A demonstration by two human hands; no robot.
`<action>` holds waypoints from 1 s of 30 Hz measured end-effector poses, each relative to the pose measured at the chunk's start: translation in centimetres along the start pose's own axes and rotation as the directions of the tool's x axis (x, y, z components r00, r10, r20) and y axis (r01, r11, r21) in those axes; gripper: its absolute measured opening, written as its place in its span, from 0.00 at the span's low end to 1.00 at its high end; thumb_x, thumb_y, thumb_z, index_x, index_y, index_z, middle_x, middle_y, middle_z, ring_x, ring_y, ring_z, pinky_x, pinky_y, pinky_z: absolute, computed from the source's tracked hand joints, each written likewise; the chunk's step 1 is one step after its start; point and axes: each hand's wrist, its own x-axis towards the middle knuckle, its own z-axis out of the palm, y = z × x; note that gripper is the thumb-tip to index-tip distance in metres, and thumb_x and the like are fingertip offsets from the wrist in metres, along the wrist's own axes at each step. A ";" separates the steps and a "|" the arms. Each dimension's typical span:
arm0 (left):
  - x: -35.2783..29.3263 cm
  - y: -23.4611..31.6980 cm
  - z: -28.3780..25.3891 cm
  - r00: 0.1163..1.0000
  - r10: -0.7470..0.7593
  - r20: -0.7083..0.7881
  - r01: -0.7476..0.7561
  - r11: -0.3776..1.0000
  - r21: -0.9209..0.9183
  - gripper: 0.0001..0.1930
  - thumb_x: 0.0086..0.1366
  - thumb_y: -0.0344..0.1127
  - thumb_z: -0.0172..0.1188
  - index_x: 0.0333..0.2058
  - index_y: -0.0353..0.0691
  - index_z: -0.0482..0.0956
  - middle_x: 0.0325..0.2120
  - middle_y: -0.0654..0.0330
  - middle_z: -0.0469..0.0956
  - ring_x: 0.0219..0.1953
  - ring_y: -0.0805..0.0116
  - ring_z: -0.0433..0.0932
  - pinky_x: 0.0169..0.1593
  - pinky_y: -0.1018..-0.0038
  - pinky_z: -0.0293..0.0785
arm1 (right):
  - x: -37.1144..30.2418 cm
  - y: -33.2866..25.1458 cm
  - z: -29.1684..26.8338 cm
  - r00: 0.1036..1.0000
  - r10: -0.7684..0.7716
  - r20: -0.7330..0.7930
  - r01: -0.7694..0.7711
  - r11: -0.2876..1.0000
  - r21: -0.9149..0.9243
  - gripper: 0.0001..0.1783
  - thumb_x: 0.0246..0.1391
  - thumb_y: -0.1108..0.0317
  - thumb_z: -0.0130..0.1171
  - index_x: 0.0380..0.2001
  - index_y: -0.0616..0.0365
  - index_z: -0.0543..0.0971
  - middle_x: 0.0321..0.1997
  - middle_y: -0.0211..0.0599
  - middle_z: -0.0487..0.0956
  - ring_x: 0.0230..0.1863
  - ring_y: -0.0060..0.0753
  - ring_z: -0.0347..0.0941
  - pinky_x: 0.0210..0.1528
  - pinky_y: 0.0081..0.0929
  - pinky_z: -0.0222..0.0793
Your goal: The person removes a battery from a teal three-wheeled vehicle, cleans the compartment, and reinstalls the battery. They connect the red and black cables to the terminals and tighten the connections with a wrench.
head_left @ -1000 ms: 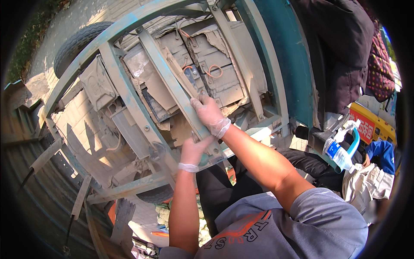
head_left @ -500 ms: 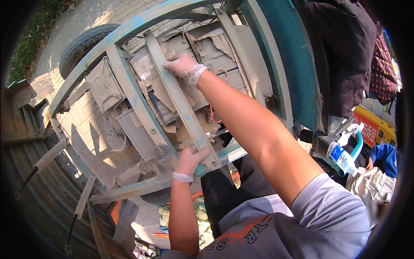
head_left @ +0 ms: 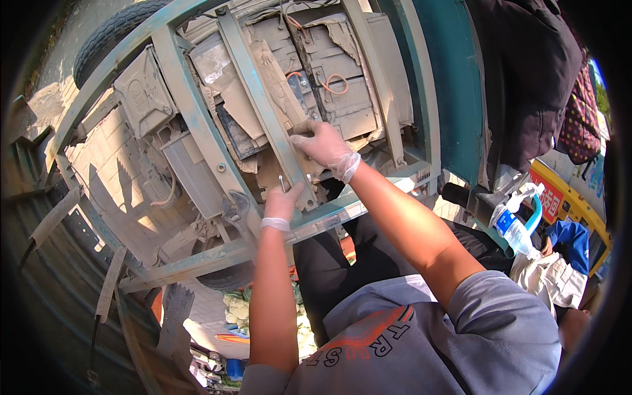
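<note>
Both my hands wear thin clear gloves. My left hand (head_left: 282, 203) is closed at the lower end of a dusty teal metal crossbar (head_left: 266, 118). A slim silver metal piece (head_left: 282, 184) sticks up past its thumb; most of that piece is hidden. Higher up, my right hand (head_left: 326, 146) has its fingers bent in a pinch against the crossbar's right edge, and what lies between them is hidden. Behind the bar are a torn cardboard strip (head_left: 276, 82) and dusty batteries (head_left: 345, 99) with red wires (head_left: 336, 83).
A teal metal frame (head_left: 197, 118) surrounds the batteries, with a grey dusty box (head_left: 143, 92) at its left. A tyre (head_left: 108, 39) lies beyond. Dark ribbed metal panel (head_left: 52, 283) fills the lower left. A dark jacket (head_left: 526, 79) and a water bottle (head_left: 517, 230) hang at right.
My right hand has slid down along the crossbar toward my left hand. My left hand stays near the bar's lower end, where the silver metal piece now shows. The view has shifted slightly.
</note>
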 end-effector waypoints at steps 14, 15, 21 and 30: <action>-4.6 -2.1 -0.3 0.931 -0.362 -0.048 0.300 0.834 -0.462 0.12 0.67 0.37 0.59 0.39 0.32 0.79 0.16 0.64 0.68 0.18 0.66 0.73 0.26 0.71 0.73 | -3.2 7.3 1.7 0.954 0.094 0.284 -0.102 0.995 0.012 0.19 0.55 0.61 0.65 0.39 0.68 0.77 0.25 0.36 0.77 0.19 0.27 0.72 0.21 0.27 0.69; -5.0 -2.3 0.1 0.886 -0.463 -0.033 0.373 0.751 -0.545 0.10 0.67 0.36 0.59 0.39 0.33 0.78 0.16 0.65 0.67 0.18 0.66 0.72 0.26 0.71 0.73 | -3.4 7.3 1.5 0.957 0.040 0.286 -0.047 0.999 0.018 0.18 0.56 0.60 0.65 0.38 0.67 0.77 0.25 0.36 0.77 0.20 0.26 0.72 0.22 0.26 0.69; -1.5 -3.1 0.5 0.841 -0.513 0.171 0.394 0.366 -0.843 0.07 0.69 0.33 0.55 0.32 0.40 0.69 0.15 0.66 0.66 0.20 0.68 0.71 0.26 0.70 0.74 | -3.2 7.7 0.7 0.948 0.065 0.312 -0.060 0.998 -0.025 0.22 0.53 0.59 0.67 0.41 0.69 0.79 0.34 0.47 0.82 0.36 0.32 0.77 0.42 0.30 0.73; 3.0 -0.6 -1.9 0.908 -0.394 0.140 0.413 0.793 -0.448 0.09 0.69 0.33 0.51 0.37 0.32 0.77 0.18 0.61 0.71 0.20 0.67 0.76 0.24 0.71 0.75 | -2.2 9.7 2.0 0.936 0.002 0.352 -0.027 0.997 0.067 0.24 0.52 0.59 0.67 0.44 0.68 0.78 0.36 0.45 0.82 0.38 0.33 0.78 0.44 0.29 0.73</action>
